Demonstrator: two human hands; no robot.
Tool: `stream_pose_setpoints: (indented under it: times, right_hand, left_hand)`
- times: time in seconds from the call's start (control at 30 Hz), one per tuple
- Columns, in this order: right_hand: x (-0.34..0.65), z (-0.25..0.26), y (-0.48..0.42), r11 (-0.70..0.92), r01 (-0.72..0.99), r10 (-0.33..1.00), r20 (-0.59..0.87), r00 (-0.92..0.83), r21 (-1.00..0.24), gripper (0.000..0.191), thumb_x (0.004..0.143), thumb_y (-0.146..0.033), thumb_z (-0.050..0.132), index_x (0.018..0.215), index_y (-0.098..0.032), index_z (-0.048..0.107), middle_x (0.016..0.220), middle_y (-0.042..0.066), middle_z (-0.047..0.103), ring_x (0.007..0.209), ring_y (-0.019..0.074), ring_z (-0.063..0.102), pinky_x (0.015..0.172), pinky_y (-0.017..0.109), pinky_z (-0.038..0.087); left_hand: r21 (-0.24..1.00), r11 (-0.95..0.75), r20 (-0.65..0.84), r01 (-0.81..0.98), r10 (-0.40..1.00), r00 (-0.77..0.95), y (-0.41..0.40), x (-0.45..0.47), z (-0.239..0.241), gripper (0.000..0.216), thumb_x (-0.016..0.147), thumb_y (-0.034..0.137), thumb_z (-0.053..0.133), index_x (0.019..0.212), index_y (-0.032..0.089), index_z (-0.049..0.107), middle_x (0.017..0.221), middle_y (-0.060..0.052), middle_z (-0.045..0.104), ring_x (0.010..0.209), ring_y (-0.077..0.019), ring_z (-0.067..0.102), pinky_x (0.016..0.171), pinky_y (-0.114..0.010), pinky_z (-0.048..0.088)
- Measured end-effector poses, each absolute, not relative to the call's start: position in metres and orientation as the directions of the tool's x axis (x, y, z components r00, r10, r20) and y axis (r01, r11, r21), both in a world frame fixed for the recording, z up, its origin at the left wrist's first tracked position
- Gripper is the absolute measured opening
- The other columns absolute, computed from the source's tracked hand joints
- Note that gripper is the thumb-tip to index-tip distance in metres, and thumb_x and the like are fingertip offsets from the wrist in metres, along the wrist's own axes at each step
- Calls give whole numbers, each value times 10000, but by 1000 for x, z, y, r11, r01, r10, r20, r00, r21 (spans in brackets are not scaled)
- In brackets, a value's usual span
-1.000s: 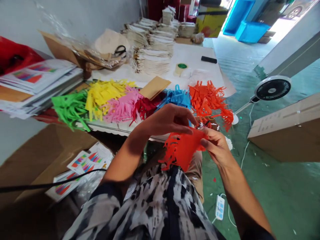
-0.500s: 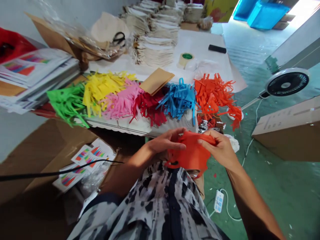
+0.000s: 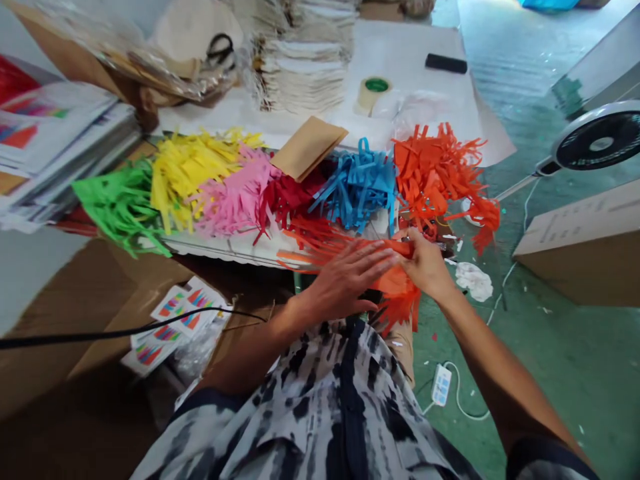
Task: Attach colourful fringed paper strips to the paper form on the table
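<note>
Fringe, orange-red, beneath left hand, pinched in right hand

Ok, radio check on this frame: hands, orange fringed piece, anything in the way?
Right hand gripping orange fringed piece. Left hand open over it. Blue fringed bunch close behind; nothing visibly blocking.

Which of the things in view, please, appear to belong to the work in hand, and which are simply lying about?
Seems part of the work:
orange fringed piece, gripped by the right hand, left hand laid over it
nearby, likewise fringed: green bundle, yellow bundle, pink bundle, dark red bundle, blue bundle, orange bundle

Seems just lying about:
tape roll
scissors
power strip
fan
</note>
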State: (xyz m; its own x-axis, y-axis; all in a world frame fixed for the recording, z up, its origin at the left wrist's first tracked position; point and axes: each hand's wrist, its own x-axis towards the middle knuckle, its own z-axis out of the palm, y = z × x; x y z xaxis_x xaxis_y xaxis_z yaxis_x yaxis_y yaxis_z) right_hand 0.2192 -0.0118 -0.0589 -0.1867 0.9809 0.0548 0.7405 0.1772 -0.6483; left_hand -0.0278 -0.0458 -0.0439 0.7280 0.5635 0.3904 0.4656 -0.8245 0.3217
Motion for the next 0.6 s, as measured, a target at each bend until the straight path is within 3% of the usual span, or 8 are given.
stream_pose_setpoints:
  times: [0.13, 0.2, 0.27, 0.33, 0.43, 0.6]
  right_hand:
    - [221, -41, -34, 330, 850, 940, 225, -256, -411, 445, 964, -360, 565, 1360, -159, 594, 1267, 194, 692, 1136, 352, 666, 927, 479, 539]
    - [220, -36, -54, 474, 812, 876, 269, -399, -341, 517, 959, -319, 557, 1446, -144, 561, 1456, 213, 601, 1341, 368, 565, 1104, 539, 474]
    - [218, -38, -75, 572, 760, 820, 215, -530, -309, 648, 942, -332, 589, 1550, -134, 483, 1539, 202, 557, 1416, 367, 510, 1196, 564, 405]
    - [216, -45, -90, 586, 762, 810, 172, -561, -275, 692, 962, -356, 590, 1593, -114, 444, 1551, 199, 563, 1416, 367, 513, 1210, 578, 385]
    - [220, -54, -98, 547, 789, 837, 202, -508, -279, 502, 1024, -274, 511, 1506, -150, 572, 1470, 148, 651, 1344, 327, 579, 1153, 548, 422]
    - [231, -46, -78, 524, 736, 848, 174, -501, -428, 265, 1046, -260, 540, 1217, -243, 742, 1230, 66, 775, 1132, 266, 693, 934, 445, 481]
  left_hand:
    - [318, -787, 396, 528, 616, 681, -52, -9, -85, 544, 1035, 240, 571, 1564, 153, 482, 1586, -141, 567, 1526, -264, 489, 1264, -490, 424]
    - [299, -769, 402, 564, 638, 657, -54, -9, -90, 465, 1044, 205, 532, 1505, 146, 555, 1529, -127, 626, 1480, -264, 544, 1227, -482, 459]
    - [282, -758, 395, 589, 651, 648, -58, -10, -85, 401, 1047, 237, 542, 1426, 136, 627, 1486, -127, 663, 1435, -278, 586, 1182, -481, 491]
    - [280, -746, 376, 604, 664, 646, -61, -11, -77, 347, 1043, 234, 553, 1355, 150, 680, 1452, -122, 688, 1399, -276, 612, 1151, -477, 504]
    - [329, -736, 351, 592, 677, 646, -62, -15, -66, 312, 1034, 194, 556, 1300, 181, 718, 1386, -106, 728, 1329, -256, 647, 1131, -460, 504]
    - [564, -651, 288, 507, 731, 618, -53, -28, -53, 246, 996, 202, 628, 1207, 185, 754, 1226, -81, 777, 1204, -236, 669, 1065, -416, 522]
